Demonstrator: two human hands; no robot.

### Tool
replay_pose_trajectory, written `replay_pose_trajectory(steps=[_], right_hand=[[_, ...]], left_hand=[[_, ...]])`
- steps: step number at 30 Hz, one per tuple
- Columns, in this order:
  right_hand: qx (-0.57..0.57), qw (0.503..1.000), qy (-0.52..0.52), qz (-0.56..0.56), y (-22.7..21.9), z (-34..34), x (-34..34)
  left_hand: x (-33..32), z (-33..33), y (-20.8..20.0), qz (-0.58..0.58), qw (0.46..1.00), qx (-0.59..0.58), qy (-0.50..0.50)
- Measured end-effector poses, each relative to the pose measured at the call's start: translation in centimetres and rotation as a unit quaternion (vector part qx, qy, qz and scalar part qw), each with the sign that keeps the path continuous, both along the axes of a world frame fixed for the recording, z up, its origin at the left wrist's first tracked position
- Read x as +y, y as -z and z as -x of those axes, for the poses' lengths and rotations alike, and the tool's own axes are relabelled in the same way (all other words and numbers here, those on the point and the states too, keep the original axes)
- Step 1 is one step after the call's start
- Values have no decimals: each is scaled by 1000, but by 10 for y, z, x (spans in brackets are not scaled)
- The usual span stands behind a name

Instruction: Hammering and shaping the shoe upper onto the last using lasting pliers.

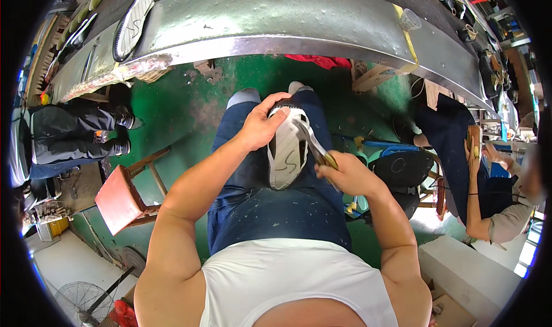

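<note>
A shoe [287, 154] lies bottom up across my lap, its pale grooved insole board facing me and a dark, toothed edge showing at its far end. My left hand [265, 124] is closed round that far end, thumb on the underside. In my right hand [348, 173] is a pair of metal pliers [311, 140] with yellowish handles. Their slightly blurred head is over the right side of the shoe near the far end; whether the jaws grip the edge I cannot tell.
A metal-topped workbench [259, 16] runs across the front, with another pale-bottomed shoe [133, 25] at its left. A red-seated stool [119, 199] is to my left, a black bag [402, 169] to my right. Other people sit or stand on both sides.
</note>
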State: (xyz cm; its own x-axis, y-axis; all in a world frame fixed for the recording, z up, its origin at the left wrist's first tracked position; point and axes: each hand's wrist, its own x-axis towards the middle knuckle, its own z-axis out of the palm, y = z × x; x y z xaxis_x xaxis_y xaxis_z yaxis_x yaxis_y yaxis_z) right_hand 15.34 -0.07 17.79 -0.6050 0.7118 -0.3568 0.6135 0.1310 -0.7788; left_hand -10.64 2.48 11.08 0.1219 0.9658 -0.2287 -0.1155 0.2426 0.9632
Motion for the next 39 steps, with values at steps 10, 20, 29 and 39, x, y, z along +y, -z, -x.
replay_pose_trajectory(steps=[10, 20, 29, 39], right_hand=[[2, 984, 168, -60, 42, 20, 15], [-53, 980, 188, -29, 81, 21, 0], [-54, 984, -98, -141, 30, -21, -11], [-228, 929, -258, -136, 5, 16, 5]], left_hand=[[-7, -4, 37, 53, 989, 129, 51], [-30, 12, 3, 271, 940, -135, 159], [-80, 1, 33, 70, 969, 167, 167], [-81, -24, 29, 258, 920, -283, -84]])
